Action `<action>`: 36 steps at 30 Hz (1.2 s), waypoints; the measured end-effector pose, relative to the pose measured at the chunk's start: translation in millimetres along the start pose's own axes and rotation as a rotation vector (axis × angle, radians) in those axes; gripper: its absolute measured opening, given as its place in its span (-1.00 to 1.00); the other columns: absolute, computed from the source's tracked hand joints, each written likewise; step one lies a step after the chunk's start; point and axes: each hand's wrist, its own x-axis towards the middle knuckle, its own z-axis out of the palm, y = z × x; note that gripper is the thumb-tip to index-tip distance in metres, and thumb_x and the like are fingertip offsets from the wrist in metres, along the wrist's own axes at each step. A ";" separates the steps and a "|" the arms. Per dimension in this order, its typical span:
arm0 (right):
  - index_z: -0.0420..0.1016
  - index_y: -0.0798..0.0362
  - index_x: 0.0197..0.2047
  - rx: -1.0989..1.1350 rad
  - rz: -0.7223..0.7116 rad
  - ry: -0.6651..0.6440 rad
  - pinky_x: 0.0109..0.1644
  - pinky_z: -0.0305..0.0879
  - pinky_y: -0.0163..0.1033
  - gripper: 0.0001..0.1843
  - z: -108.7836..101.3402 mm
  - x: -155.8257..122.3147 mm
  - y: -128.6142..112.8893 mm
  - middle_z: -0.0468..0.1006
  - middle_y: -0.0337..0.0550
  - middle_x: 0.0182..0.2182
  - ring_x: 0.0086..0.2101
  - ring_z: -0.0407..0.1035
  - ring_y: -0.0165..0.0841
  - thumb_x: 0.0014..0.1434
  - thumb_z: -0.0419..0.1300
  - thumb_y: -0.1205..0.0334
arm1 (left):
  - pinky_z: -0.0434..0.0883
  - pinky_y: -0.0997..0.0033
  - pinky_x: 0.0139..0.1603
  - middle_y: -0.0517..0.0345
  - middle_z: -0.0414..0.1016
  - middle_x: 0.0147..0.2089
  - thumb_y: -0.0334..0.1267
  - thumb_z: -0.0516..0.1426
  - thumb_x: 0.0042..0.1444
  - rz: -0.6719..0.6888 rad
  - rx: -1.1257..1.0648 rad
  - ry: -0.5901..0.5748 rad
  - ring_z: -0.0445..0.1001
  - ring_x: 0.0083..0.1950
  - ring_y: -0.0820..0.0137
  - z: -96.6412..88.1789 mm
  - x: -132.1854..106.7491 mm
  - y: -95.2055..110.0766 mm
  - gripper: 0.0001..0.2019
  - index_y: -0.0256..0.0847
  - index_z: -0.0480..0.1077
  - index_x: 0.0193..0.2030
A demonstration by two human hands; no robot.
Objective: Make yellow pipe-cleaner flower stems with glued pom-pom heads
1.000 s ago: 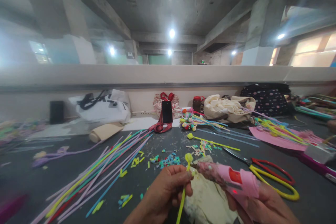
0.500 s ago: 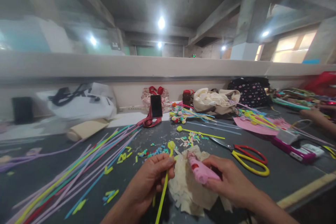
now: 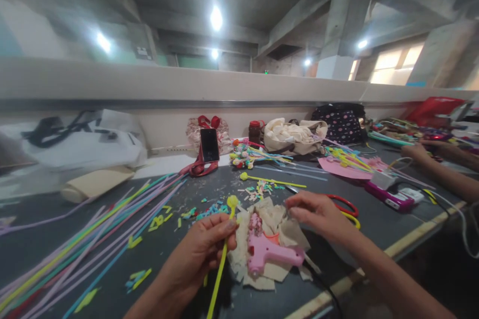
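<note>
One yellow stick, left hand pinching

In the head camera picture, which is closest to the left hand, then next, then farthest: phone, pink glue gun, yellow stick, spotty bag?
1. The yellow stick: held in the left hand.
2. The pink glue gun: lying just right of it.
3. The phone: propped up farther back.
4. The spotty bag: far back, on the right.

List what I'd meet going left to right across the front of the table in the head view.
Bundle of long thin coloured stems → left hand gripping a yellow-green stem → pink plastic glue gun → right hand → magenta oblong object → another person's forearm.
</note>
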 end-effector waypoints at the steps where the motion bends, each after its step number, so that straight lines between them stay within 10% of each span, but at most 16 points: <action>1: 0.46 0.13 -0.29 0.057 0.031 0.040 -0.35 0.22 -0.32 -0.82 -2.5 0.5 1.8 0.46 -0.19 -0.43 -0.42 0.32 -0.38 0.06 0.10 0.25 | -0.09 0.74 -0.72 0.29 0.29 -0.67 -0.20 0.21 -0.13 -0.003 0.006 -0.004 0.07 -0.72 0.73 0.5 0.2 -0.9 -0.75 -0.28 0.23 -0.58; 15: 0.49 0.11 -0.48 0.083 -0.228 0.015 -0.42 0.20 -0.39 -0.89 55.9 -8.8 -40.3 0.48 -0.24 -0.56 -0.50 0.33 -0.44 0.00 0.13 0.39 | -0.10 0.66 -0.73 0.30 0.28 -0.71 -0.15 0.19 -0.13 0.003 0.050 -0.143 0.02 -0.74 0.70 16.0 -1.1 -17.4 -0.75 -0.30 0.30 -0.60; 27: 0.38 0.10 -0.35 -0.078 -0.556 0.041 -0.41 0.20 -0.38 -0.88 55.9 -10.3 -44.1 0.44 -0.14 -0.47 -0.45 0.31 -0.41 0.07 0.07 0.46 | -0.12 0.66 -0.77 0.25 0.32 -0.72 -0.23 0.15 -0.11 -0.059 -0.013 -0.204 0.02 -0.79 0.70 12.3 2.5 -21.0 -0.80 -0.32 0.32 -0.60; 36: 0.35 0.08 -0.45 -0.105 -0.368 0.018 -0.37 0.20 -0.38 -0.87 30.9 -6.0 -40.3 0.41 -0.21 -0.49 -0.44 0.32 -0.43 0.09 0.07 0.42 | -0.17 0.66 -0.81 0.23 0.35 -0.75 -0.20 0.13 -0.06 -0.102 -0.001 -0.267 0.01 -0.84 0.72 7.3 5.7 -25.8 -0.79 -0.37 0.41 -0.49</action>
